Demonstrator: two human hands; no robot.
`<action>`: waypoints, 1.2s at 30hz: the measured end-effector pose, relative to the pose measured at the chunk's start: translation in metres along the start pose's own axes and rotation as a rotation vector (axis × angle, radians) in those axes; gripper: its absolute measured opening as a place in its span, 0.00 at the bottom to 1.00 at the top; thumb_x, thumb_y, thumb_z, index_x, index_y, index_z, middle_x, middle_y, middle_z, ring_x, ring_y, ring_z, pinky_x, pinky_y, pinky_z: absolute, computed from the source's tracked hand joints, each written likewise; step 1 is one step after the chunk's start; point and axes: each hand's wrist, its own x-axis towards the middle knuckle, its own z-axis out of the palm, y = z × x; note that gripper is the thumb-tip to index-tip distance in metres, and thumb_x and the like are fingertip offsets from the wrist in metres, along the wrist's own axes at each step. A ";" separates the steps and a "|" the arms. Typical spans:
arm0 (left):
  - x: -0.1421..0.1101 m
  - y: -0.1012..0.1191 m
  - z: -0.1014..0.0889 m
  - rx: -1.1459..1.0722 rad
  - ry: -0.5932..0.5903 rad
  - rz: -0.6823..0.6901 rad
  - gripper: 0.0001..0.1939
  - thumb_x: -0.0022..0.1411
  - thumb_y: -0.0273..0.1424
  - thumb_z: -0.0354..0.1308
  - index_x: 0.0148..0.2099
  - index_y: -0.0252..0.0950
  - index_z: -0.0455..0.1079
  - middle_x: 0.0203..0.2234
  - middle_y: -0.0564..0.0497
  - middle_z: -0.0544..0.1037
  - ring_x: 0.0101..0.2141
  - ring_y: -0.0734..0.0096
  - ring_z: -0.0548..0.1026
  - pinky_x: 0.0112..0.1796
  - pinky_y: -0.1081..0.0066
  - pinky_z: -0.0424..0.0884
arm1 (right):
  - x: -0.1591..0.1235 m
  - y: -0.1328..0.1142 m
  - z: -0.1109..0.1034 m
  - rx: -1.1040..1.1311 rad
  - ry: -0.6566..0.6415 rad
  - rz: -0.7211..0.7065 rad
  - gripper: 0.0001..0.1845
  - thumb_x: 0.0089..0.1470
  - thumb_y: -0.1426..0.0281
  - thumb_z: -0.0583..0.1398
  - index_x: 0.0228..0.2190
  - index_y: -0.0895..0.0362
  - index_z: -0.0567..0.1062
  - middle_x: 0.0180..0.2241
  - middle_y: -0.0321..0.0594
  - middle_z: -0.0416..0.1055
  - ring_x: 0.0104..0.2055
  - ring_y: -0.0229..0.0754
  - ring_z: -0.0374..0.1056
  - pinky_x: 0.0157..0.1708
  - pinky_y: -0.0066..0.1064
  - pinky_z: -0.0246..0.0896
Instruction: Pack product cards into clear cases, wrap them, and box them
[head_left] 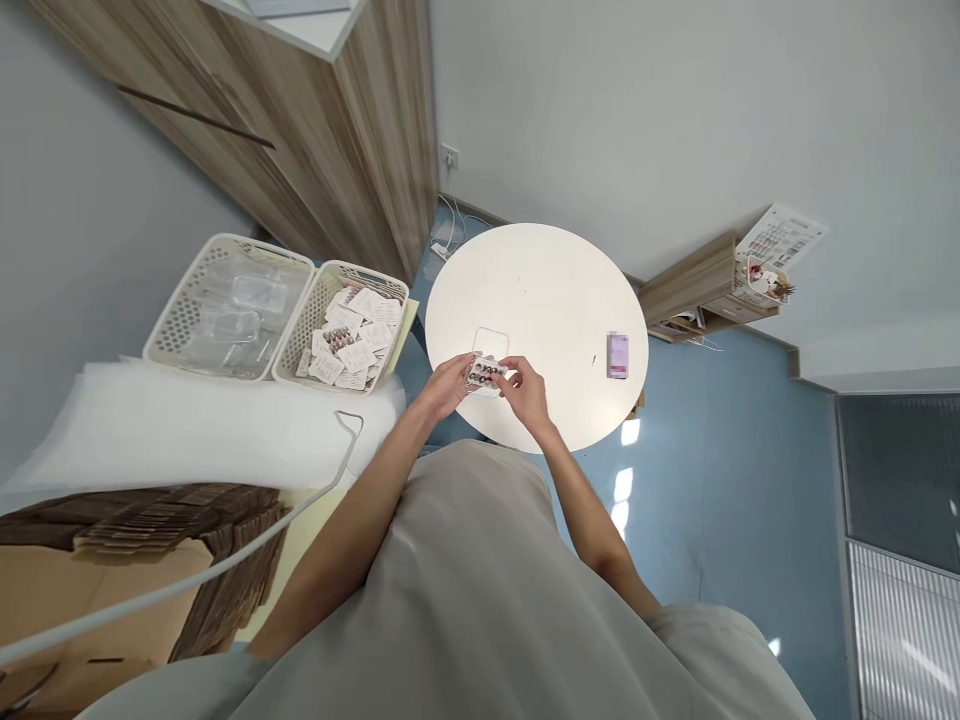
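Note:
Over the near part of the round white table (540,300), a small white card (486,372) carries rows of dark, shiny oval pieces that look like press-on nails. My left hand (448,386) is closed on the card's left edge. At its right edge my right hand (527,394) pinches the card between thumb and fingers. A clear plastic case (492,332) shows just behind and under the card, its lid part standing toward the far side. How the card sits against the case is partly hidden by my fingers.
Left of me, one white basket (159,335) holds clear plastic cases and another (281,365) holds many nail cards. A purple box (617,356) lies at the table's right. White foam sheets (210,425), folded cardboard (97,600) and a bent metal rod (225,568) are nearer.

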 end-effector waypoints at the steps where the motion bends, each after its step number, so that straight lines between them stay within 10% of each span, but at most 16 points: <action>1: -0.001 0.000 0.000 -0.005 -0.006 0.004 0.16 0.66 0.37 0.70 0.51 0.31 0.80 0.52 0.36 0.84 0.49 0.56 0.82 0.48 0.61 0.78 | -0.001 0.001 0.001 -0.014 -0.011 -0.001 0.14 0.62 0.56 0.64 0.46 0.47 0.75 0.49 0.36 0.79 0.29 0.39 0.73 0.36 0.35 0.71; 20: -0.009 0.006 -0.004 -0.098 -0.004 0.039 0.14 0.67 0.33 0.70 0.51 0.31 0.79 0.50 0.38 0.85 0.50 0.56 0.82 0.47 0.64 0.79 | 0.008 0.000 0.014 -0.356 -0.054 -0.144 0.15 0.67 0.63 0.63 0.53 0.50 0.82 0.51 0.43 0.70 0.37 0.40 0.70 0.42 0.35 0.70; 27: -0.012 0.007 -0.009 -0.170 0.005 0.012 0.15 0.69 0.29 0.67 0.56 0.29 0.78 0.51 0.37 0.85 0.51 0.58 0.83 0.50 0.64 0.78 | 0.049 0.004 0.000 -0.123 0.192 -0.026 0.22 0.64 0.51 0.64 0.47 0.55 0.84 0.44 0.44 0.78 0.36 0.41 0.69 0.43 0.35 0.69; 36: -0.023 0.008 -0.014 -0.145 -0.010 -0.004 0.16 0.70 0.27 0.64 0.58 0.28 0.79 0.56 0.34 0.83 0.55 0.54 0.81 0.53 0.60 0.77 | 0.078 0.012 0.010 0.171 0.090 0.124 0.30 0.59 0.42 0.63 0.38 0.58 0.84 0.36 0.41 0.78 0.31 0.38 0.64 0.30 0.31 0.61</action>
